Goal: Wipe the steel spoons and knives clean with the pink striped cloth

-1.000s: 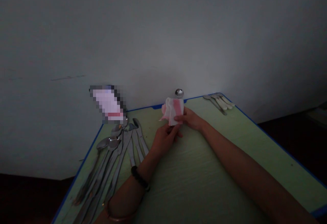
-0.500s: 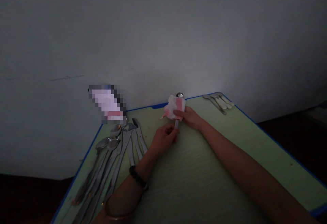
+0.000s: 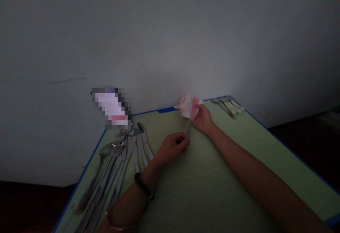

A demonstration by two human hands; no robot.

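My left hand (image 3: 174, 147) pinches the handle of a metal spoon (image 3: 188, 129) above the middle of the table. A pink-and-white cloth or tissue (image 3: 189, 106) covers the spoon's far end, so its bowl is hidden. My right hand (image 3: 204, 119) is closed on this cloth, with the thumb across its right side. To the left of my left arm lies a spread of metal spoons and other long-handled cutlery (image 3: 117, 155), partly hidden by my forearm.
The pale green table (image 3: 212, 176) has a blue edge and stands against a grey wall (image 3: 170, 41). Several spoons (image 3: 228, 106), some with white handles, lie at its far right corner. A blurred-out phone-like object (image 3: 111, 107) leans on the wall at the far left corner.
The cloth has moved up the spoon and slightly right with my right hand, now covering the bowl that showed before. My left hand has shifted slightly right and nearer.
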